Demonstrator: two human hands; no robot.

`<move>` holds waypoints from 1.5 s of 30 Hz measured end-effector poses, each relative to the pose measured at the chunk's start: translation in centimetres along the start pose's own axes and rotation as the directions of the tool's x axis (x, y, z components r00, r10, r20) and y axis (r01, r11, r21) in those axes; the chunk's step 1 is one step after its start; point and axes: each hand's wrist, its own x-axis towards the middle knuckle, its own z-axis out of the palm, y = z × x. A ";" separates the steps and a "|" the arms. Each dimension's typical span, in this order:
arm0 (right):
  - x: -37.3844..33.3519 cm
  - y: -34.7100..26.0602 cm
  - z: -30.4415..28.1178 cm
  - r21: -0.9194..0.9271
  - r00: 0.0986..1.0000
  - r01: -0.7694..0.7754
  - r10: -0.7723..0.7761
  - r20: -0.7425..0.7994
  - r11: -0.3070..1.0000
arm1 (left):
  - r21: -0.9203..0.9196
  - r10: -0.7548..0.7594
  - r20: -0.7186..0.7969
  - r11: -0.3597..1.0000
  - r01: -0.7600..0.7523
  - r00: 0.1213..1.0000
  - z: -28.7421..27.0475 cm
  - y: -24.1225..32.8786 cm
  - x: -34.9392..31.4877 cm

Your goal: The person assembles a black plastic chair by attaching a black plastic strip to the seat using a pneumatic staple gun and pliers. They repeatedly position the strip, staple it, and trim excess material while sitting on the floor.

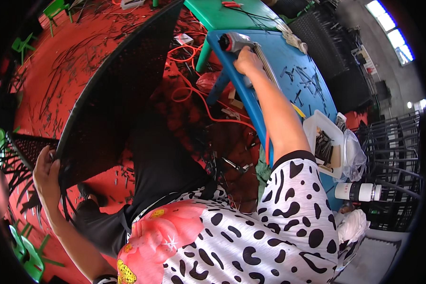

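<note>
My left hand (pixel 46 175) is closed on the edge of a large black woven panel (pixel 116 90). The panel has a curved rim and stands tilted across my lap and left side. Loose black strands hang beside that hand. My right arm reaches forward over a blue table (pixel 281 59). There my right hand (pixel 247 61) is closed around the grip of a grey and black pneumatic staple gun (pixel 236 42), which lies at the table's far left corner. Part of the gun's body is hidden behind the hand.
Short black strips (pixel 307 80) lie scattered on the blue table. A white bin (pixel 312 128) of dark pieces and a white bottle (pixel 357 191) stand at the right. A green table (pixel 208 14) adjoins at the far end. An orange hose (pixel 194 90) loops over the red floor.
</note>
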 end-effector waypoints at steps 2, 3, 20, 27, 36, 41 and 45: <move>1.1 3.0 -0.8 0.067 0.964 0.253 -0.246 -0.100 0.965 | 0.046 -0.024 -0.023 0.999 0.026 0.999 -0.9 -0.7 0.0; 1.9 6.6 -1.1 0.274 0.949 0.307 -0.271 -0.163 0.911 | 0.029 -0.021 -0.034 0.999 0.022 0.999 -0.8 -0.7 0.2; 1.6 20.2 -3.4 0.307 0.868 0.329 -0.158 -0.470 0.893 | 0.272 0.357 -0.319 0.922 -0.276 0.878 2.4 3.1 -2.1; -18.6 -18.5 -6.2 -0.084 -0.020 0.996 -0.925 -0.380 0.013 | 0.206 0.459 -0.299 0.887 -0.413 0.837 2.6 3.6 -2.5; -22.5 -28.3 -4.7 -0.322 -0.319 0.913 -0.929 -0.185 -0.250 | 0.290 0.533 -0.272 0.839 -0.460 0.801 2.9 3.8 -3.6; -23.1 -28.7 -5.0 -0.355 -0.425 0.869 -0.887 -0.183 -0.344 | 0.305 0.544 -0.264 0.830 -0.467 0.796 3.3 4.0 -4.0; -23.1 -29.0 -5.1 -0.442 -0.486 0.809 -0.864 -0.134 -0.386 | 0.299 0.552 -0.240 0.824 -0.481 0.798 3.0 4.1 -4.0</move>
